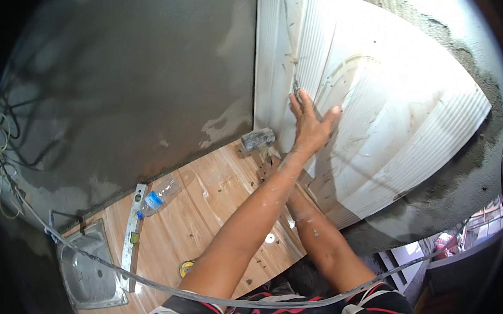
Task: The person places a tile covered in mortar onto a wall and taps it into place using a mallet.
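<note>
My left hand [312,123] is raised against the white ribbed tiles [370,128] on the right wall, its fingers spread and holding nothing. The fingertips lie by a dirty upright joint between two tiles. My right forearm [329,244] passes beneath the left one toward the foot of the tiled wall. The left arm covers most of my right hand, so its fingers cannot be made out. Just beyond that spot, a grey block-shaped thing [258,139] sits at the corner of the wood-patterned counter [216,189]; whether the right hand touches it is hidden.
On the counter lie a spirit level [130,238], a clear plastic bottle [157,198] with a blue label, and a yellow round thing [186,267]. A metal sink [92,268] is at the left. A grey cable [156,286] sags across the front. Grey plaster [154,68] covers the left wall.
</note>
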Action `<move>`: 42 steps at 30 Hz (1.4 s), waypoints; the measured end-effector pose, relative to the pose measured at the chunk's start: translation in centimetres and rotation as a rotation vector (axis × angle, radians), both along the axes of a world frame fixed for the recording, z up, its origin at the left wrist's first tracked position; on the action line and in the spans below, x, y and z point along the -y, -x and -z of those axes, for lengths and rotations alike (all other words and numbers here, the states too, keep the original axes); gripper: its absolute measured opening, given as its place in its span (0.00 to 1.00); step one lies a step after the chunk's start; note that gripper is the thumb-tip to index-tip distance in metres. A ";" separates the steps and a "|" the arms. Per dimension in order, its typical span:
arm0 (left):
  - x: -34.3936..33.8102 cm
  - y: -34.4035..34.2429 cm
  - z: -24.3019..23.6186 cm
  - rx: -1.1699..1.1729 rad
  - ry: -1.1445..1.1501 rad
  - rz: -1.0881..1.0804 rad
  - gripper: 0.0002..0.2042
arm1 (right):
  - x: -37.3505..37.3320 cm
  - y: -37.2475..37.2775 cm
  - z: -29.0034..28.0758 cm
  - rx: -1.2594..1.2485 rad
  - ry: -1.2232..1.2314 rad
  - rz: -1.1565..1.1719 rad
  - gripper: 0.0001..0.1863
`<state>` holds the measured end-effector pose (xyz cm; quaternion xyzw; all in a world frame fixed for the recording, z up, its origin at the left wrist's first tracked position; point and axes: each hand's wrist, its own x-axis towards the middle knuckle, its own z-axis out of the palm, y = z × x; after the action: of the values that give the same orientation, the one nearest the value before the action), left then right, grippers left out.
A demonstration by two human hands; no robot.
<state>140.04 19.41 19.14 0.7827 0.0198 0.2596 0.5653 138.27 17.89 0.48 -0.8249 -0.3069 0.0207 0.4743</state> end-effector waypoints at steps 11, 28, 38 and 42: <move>-9.5 -1.6 -8.6 0.059 -0.187 -0.047 0.37 | 0.1 0.5 -5.1 0.079 0.193 0.081 0.18; -15.7 -4.4 -11.4 0.086 -0.060 0.094 0.54 | 1.7 0.7 -7.1 -0.019 0.034 0.107 0.18; -19.1 -8.6 -16.4 -0.017 -0.030 -0.040 0.73 | 5.4 0.8 -11.4 0.090 0.061 0.048 0.17; -19.1 -8.4 -16.5 -0.017 -0.041 -0.037 0.73 | 6.0 1.0 -12.8 0.048 0.026 0.054 0.17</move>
<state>148.46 38.48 35.65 0.7960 0.0340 0.2636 0.5438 137.24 11.91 13.25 -0.8393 -0.2953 -0.0080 0.4564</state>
